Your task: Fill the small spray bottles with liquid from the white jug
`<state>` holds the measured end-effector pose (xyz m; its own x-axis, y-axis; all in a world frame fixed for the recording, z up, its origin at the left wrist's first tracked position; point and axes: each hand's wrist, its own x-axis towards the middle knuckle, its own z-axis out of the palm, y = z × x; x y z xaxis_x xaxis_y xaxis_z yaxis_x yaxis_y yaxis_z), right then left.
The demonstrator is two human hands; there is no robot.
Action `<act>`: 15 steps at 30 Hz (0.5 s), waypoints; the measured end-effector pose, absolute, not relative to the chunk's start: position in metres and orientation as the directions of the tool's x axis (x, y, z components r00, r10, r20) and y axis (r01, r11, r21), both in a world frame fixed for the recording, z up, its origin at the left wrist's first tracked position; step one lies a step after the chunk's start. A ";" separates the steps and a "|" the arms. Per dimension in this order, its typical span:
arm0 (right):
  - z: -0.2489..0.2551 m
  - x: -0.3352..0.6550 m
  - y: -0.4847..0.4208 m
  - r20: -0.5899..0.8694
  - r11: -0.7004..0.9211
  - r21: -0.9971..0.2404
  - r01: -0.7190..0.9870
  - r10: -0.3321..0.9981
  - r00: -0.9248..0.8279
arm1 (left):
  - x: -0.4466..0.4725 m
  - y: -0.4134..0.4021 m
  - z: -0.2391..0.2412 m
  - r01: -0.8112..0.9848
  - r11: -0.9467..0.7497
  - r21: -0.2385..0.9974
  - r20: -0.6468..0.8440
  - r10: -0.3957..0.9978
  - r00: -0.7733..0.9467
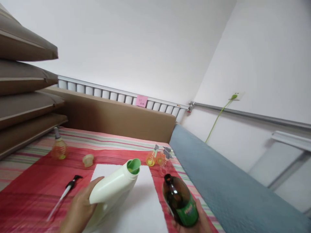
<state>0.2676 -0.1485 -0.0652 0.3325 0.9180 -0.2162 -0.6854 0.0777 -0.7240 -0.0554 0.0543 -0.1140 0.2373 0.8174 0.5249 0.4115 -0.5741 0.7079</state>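
My left hand (84,202) is closed round the handle of a white detergent bottle (114,187), which is tilted so its uncapped mouth with a green spout points up and right. In my right hand (200,220) is a brown bottle (178,197) with a green label, also uncapped and leaning; a dark liquid seems to be in it. The two mouths are apart. Left of the white bottle lie a black pump head with a white tube (65,191) and a pale cap (87,160). A white sheet (145,194) lies beneath the bottles.
Spray bottles with yellow liquid (152,158) stand at the back right, and another spray bottle (59,149) is at the back left. Brown cushions (26,74) are stacked at left. A brown board (109,118) and a blue-grey panel (206,171) border the red cloth (26,181).
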 end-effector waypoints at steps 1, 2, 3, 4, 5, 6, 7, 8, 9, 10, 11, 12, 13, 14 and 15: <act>-0.053 0.264 -0.141 -0.185 0.127 -0.727 -0.674 0.910 0.371 | -0.054 0.054 -0.117 0.411 -0.580 0.704 0.525 0.814 0.249; -0.041 0.260 -0.133 -0.150 0.174 -0.737 -0.653 0.900 0.410 | -0.052 0.054 -0.118 0.411 -0.583 0.701 0.521 0.812 0.263; -0.030 0.258 -0.126 -0.117 0.213 -0.749 -0.627 0.890 0.441 | -0.049 0.054 -0.118 0.414 -0.582 0.700 0.511 0.813 0.278; -0.021 0.256 -0.119 -0.088 0.241 -0.762 -0.601 0.881 0.465 | -0.047 0.054 -0.116 0.419 -0.578 0.700 0.499 0.816 0.292; -0.013 0.255 -0.113 -0.066 0.259 -0.775 -0.577 0.874 0.482 | -0.044 0.054 -0.113 0.427 -0.573 0.700 0.484 0.820 0.307; -0.006 0.256 -0.107 -0.053 0.266 -0.786 -0.558 0.871 0.489 | -0.042 0.054 -0.109 0.437 -0.567 0.699 0.466 0.824 0.324; -0.001 0.256 -0.103 -0.049 0.263 -0.795 -0.546 0.870 0.491 | -0.040 0.053 -0.105 0.448 -0.559 0.698 0.447 0.829 0.336; 0.004 0.257 -0.099 -0.050 0.256 -0.806 -0.534 0.869 0.492 | -0.038 0.053 -0.101 0.460 -0.550 0.697 0.431 0.834 0.344; 0.008 0.259 -0.096 -0.052 0.248 -0.817 -0.520 0.867 0.496 | -0.036 0.052 -0.097 0.469 -0.543 0.696 0.415 0.838 0.353; 0.011 0.260 -0.093 -0.047 0.246 -0.829 -0.502 0.864 0.501 | -0.034 0.052 -0.093 0.475 -0.540 0.695 0.403 0.839 0.365; 0.014 0.262 -0.091 -0.035 0.246 -0.843 -0.478 0.862 0.506 | -0.032 0.051 -0.090 0.476 -0.543 0.692 0.396 0.837 0.378; 0.018 0.263 -0.089 -0.018 0.249 -0.858 -0.449 0.859 0.511 | -0.031 0.051 -0.088 0.476 -0.548 0.688 0.394 0.833 0.389; 0.021 0.265 -0.087 -0.002 0.248 -0.874 -0.418 0.858 0.513 | -0.029 0.051 -0.086 0.476 -0.554 0.683 0.395 0.828 0.397; 0.024 0.266 -0.086 0.015 0.247 -0.888 -0.387 0.859 0.512 | -0.027 0.051 -0.084 0.480 -0.558 0.677 0.396 0.826 0.402; 0.027 0.267 -0.085 0.033 0.247 -0.900 -0.359 0.861 0.508 | -0.025 0.051 -0.083 0.488 -0.557 0.672 0.394 0.827 0.402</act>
